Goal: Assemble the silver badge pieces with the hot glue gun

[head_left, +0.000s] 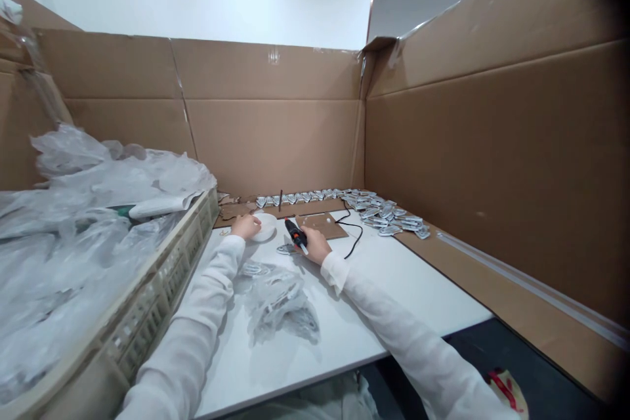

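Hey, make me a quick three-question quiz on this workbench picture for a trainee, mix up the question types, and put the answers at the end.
1. Which hand is holding the black tool?

2. True or false: the crate stands to the left of the plastic bag on the white table.

3. Where is the heap of silvery pieces?
A) At the table's near edge
B) Toward the table's far right
C) Inside the crate

Key: 1. The right hand. 2. True. 3. B.
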{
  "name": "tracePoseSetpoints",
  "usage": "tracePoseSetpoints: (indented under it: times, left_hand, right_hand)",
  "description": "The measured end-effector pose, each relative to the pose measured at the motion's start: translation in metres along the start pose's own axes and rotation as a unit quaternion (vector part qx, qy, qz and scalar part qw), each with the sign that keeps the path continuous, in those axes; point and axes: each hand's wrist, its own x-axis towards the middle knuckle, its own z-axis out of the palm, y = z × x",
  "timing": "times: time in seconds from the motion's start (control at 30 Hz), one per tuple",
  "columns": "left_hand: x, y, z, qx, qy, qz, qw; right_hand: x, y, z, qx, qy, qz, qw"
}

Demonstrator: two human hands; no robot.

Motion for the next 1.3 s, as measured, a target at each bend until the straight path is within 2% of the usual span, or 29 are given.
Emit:
tracePoseSetpoints:
  times: [0.1,0.17,0.23,0.3,0.37,0.43,0.5,0.63,0.87,1.1,1.3]
  left_hand:
    - [-0.002,0.000,-0.012,-0.010,-0.028,0.016,0.999]
    - [-0.004,0.001,-0.018,-0.001,-0.037,0.020,0.999]
    - [-0.005,0.002,-0.020,0.017,-0.041,0.022,0.999]
    - [-0.006,0.004,-0.018,0.029,-0.046,0.029,0.998]
    - [-0.005,0.005,-0.015,0.031,-0.050,0.032,0.998]
    - [-0.004,0.005,-0.011,0.033,-0.049,0.030,0.998]
    - [-0.002,0.005,-0.009,0.034,-0.048,0.027,0.998]
    - [0.000,0.004,-0.008,0.036,-0.044,0.029,0.998]
    - [-0.001,0.005,-0.006,0.037,-0.037,0.037,0.998]
    - [-0.006,0.014,-0.009,0.053,0.042,0.038,0.997]
    - [-0.007,0.015,-0.011,0.048,-0.022,0.054,0.997]
  right_hand:
    - [0.003,0.001,0.001,0.125,0.061,-0.006,0.990]
    - [0.005,0.000,0.001,0.258,0.089,0.010,0.962]
    - [0.008,-0.003,0.000,0.409,0.087,0.059,0.907]
    - [0.009,-0.008,-0.002,0.541,0.056,0.114,0.831]
    - [0.009,-0.012,-0.005,0.629,0.022,0.147,0.763]
    - [0.008,-0.015,-0.007,0.673,0.001,0.168,0.720]
    - [0.007,-0.017,-0.009,0.695,-0.001,0.181,0.696]
    - [0.007,-0.017,-0.009,0.721,0.015,0.181,0.668]
    - [0.010,-0.018,-0.009,0.731,0.040,0.190,0.654]
    - [0.012,-0.018,-0.008,0.752,0.060,0.204,0.625]
    - [0.011,-0.019,-0.004,0.754,0.078,0.233,0.609]
